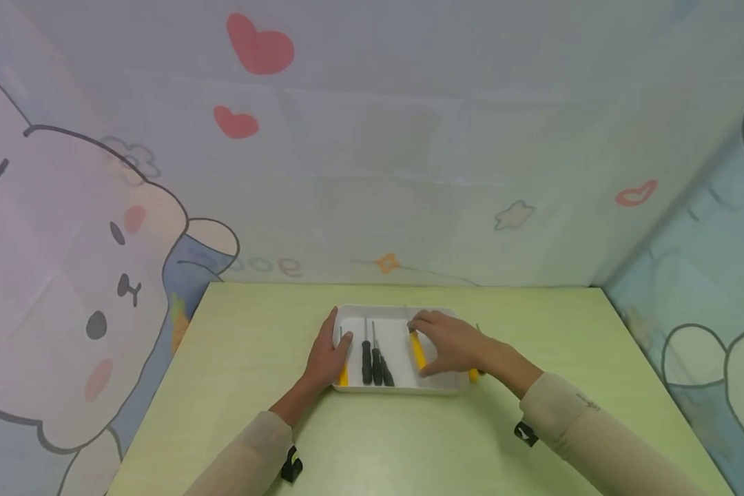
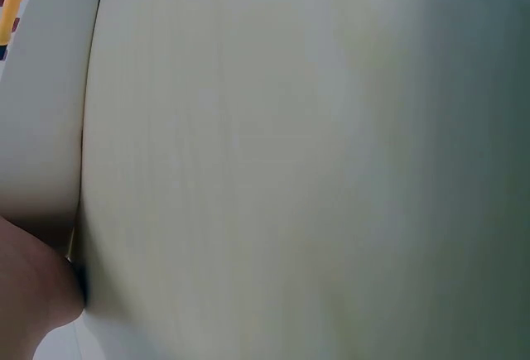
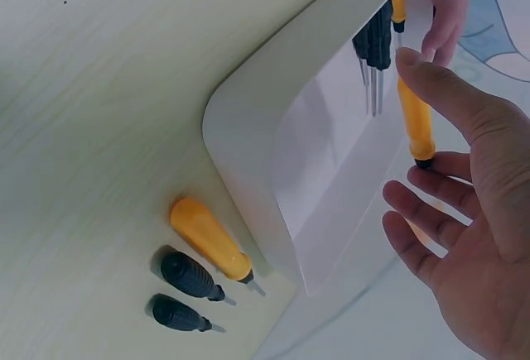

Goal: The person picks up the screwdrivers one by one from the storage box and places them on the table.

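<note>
A white tray sits on the table with several screwdrivers in it. My left hand grips its left side, thumb over the rim. In the right wrist view, my right hand pinches a yellow-handled screwdriver between thumb and fingers, above the tray. Black-handled screwdrivers lie side by side in the tray's left half. Close to the left thumb lies another yellow-handled screwdriver, partly hidden by that hand. The left wrist view mostly shows the tray's outer wall and the tabletop.
Outside the tray's right end, a yellow-handled screwdriver and two black-handled ones, a larger one and a smaller one, lie on the pale green table. A printed cloth hangs behind the table.
</note>
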`<state>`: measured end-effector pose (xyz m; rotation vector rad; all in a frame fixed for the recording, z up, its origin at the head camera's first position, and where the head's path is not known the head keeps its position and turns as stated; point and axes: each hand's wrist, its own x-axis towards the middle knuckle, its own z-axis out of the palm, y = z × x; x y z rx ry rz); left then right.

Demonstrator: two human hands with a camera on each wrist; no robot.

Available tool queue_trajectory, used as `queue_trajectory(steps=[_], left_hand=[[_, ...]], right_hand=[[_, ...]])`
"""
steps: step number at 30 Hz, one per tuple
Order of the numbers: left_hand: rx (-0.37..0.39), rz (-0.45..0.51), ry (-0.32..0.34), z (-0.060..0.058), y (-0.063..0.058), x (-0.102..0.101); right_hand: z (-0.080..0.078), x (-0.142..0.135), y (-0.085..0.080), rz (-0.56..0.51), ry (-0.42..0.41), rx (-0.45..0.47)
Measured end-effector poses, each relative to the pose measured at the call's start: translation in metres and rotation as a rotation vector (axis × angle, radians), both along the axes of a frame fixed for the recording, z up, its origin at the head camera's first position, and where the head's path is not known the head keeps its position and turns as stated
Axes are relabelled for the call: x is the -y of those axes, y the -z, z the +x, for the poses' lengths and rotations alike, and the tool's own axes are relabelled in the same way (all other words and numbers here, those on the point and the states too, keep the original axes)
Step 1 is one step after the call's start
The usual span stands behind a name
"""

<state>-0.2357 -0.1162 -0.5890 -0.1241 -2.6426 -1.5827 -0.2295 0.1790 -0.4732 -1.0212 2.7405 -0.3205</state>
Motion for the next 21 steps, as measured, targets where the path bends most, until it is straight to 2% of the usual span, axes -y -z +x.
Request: queue_trajectory(steps=[21], left_hand=[[0.008,-0.005,-0.008,0.004,-0.004,-0.001]], right_hand=[[0.002,-0.024,-0.012,-0.005,0.07,-0.026]])
